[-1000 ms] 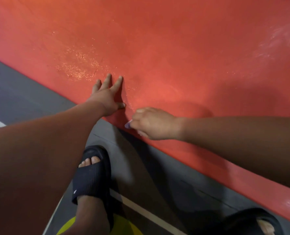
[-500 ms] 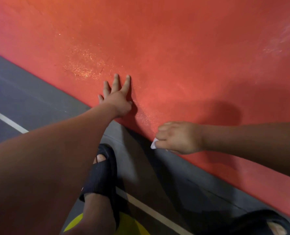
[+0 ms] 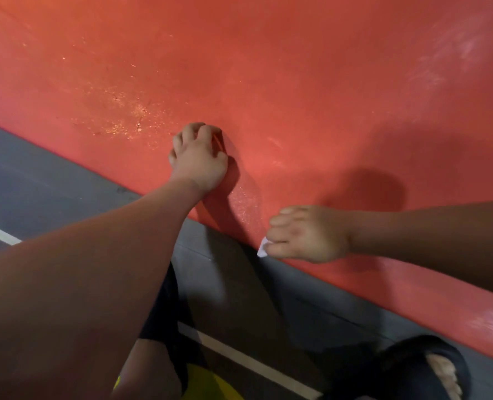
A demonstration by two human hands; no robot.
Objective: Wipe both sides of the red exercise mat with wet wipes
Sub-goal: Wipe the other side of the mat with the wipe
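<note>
Red mat (image 3: 297,82) fills the far side of view, flat on grey floor (image 3: 52,192). Left grip (image 3: 199,160) sits on it w/ digits curled under, prob. bracing the mat vs sliding; can't tell if it pinches any. Right grip (image 3: 306,235) pinches white wipe (image 3: 262,250) at mat's near edge, prob. to rub there.

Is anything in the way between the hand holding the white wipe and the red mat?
Nothing visible. The right hand grips the wet wipe right at the near edge of the red mat, with bare mat beside it. The left hand rests on the mat farther up and to the side, clear of the wipe.
</note>
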